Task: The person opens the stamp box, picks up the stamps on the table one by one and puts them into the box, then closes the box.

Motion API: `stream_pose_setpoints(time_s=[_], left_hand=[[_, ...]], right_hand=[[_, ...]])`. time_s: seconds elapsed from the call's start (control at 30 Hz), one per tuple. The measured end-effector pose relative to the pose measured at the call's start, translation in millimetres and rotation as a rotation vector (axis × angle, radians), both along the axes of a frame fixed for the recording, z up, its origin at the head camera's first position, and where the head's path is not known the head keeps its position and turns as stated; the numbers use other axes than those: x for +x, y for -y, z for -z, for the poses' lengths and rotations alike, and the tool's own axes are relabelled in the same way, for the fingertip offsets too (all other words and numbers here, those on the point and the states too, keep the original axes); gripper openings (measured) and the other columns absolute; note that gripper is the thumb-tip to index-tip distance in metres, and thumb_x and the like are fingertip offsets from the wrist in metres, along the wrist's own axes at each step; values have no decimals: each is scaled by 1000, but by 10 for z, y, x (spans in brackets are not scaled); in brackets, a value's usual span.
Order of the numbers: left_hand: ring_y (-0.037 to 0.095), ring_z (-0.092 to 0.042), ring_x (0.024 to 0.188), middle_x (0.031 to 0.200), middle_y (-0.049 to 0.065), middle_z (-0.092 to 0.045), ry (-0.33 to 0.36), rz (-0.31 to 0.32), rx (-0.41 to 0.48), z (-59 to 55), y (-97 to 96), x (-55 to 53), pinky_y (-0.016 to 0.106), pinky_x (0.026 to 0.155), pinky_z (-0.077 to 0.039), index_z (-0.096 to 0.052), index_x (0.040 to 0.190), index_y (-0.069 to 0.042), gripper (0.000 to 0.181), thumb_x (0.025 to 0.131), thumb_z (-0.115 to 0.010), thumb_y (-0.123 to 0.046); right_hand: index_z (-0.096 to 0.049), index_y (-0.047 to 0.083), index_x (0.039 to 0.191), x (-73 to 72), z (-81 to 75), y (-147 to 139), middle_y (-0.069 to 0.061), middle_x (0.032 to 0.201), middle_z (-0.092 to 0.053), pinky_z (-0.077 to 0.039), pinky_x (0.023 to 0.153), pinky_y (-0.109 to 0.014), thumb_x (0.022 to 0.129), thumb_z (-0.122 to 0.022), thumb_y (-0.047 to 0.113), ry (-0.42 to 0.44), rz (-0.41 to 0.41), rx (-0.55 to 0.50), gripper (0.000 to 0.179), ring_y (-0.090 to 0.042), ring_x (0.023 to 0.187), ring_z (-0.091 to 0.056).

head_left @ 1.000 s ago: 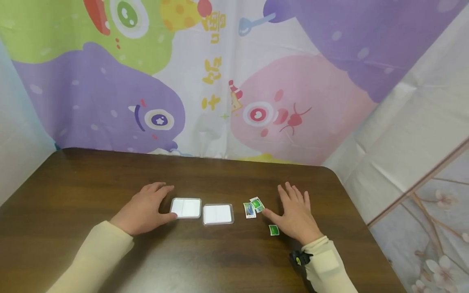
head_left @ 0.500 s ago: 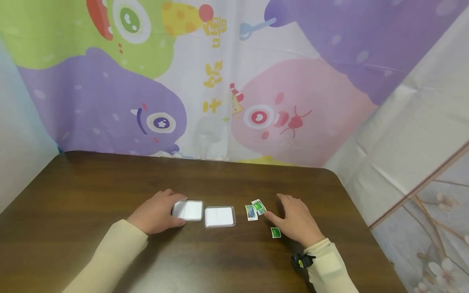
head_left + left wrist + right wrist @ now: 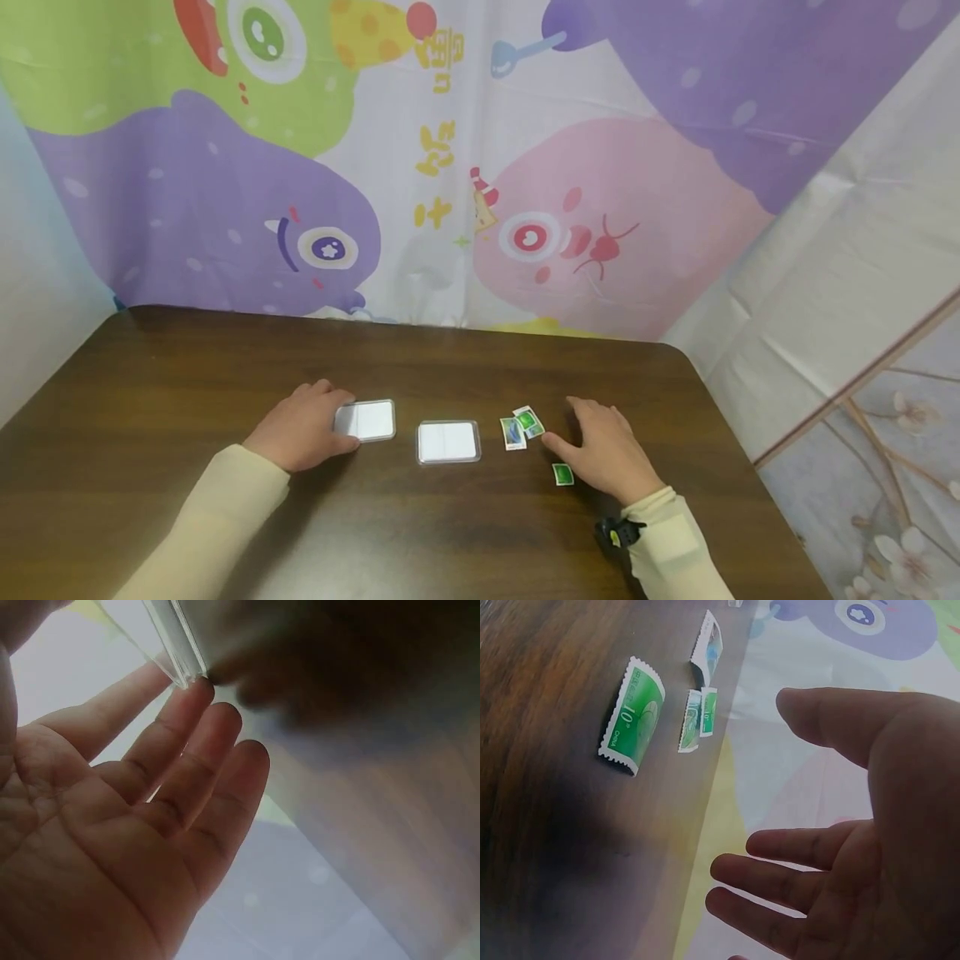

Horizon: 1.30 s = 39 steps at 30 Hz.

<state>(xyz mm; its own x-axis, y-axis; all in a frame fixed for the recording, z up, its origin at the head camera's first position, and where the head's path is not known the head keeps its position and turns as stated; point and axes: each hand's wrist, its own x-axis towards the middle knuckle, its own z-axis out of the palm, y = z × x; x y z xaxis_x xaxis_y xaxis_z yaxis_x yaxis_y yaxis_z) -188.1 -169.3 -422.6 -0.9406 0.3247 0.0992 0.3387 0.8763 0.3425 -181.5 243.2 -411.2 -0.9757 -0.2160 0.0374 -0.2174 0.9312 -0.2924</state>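
Note:
My left hand holds a flat clear plastic case with a white insert by its left end, thumb on the near side and fingers on the far side. In the left wrist view the case's clear edge meets a fingertip. To its right lies a second such case. My right hand rests beside postage stamps, fingers relaxed and nothing held. Near its thumb lie a bluish stamp and an overlapping green one. A separate curled green stamp lies nearer me.
Everything lies on a dark brown wooden table. A cartoon-printed curtain hangs right behind its far edge, and pale flower-patterned cloth hangs along the right side. A black band sits on the right wrist.
My left hand first reached around the left case, then carried it left and slightly away from me, widening the gap between the cases. The right hand's fingers drew together a little, then stayed put.

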Motion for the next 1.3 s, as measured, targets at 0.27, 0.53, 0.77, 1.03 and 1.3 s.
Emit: stream_pose_setpoints(time_s=[0.27,0.53,0.77,1.03,1.3], left_hand=[[39,-57,101,114,20,-63,-45,-26,-8,-30,36,3,54,82,-51,-66,127,4,64,77,-86,-32],[40,-59,125,129,14,-66,67,136,59,-47,-500,85,54,103,-48,-62,136,-4,67,85,-82,-41],[38,-60,128,110,9,-73,148,67,79,-19,-668,83,52,106,-45,-60,137,-1,74,79,-88,-38],[38,-65,114,126,18,-66,81,106,11,-20,-759,72,50,97,-51,-62,135,0,73,78,-88,-38],[30,-66,98,105,8,-71,33,138,-12,10,-787,107,48,91,-52,-71,121,-7,55,77,-90,-34]], right_hand=[[-49,-4,148,10,-9,15,-24,147,-55,-23,118,-65,98,-68,45,10,-6,0,73,-44,140,-47],[-49,-4,148,1,-13,-6,-24,147,-55,-24,118,-64,98,-68,46,11,-3,6,73,-44,140,-47],[-48,-4,148,-1,-24,-12,-24,148,-54,-25,118,-63,98,-68,45,8,-2,-6,73,-44,141,-45],[-46,-8,148,-10,-41,2,-28,148,-50,-26,118,-63,96,-71,44,-43,-18,1,77,-47,141,-42],[-45,-9,148,-16,10,-3,-30,149,-49,-23,118,-64,95,-72,43,-45,-23,6,79,-47,142,-41]])
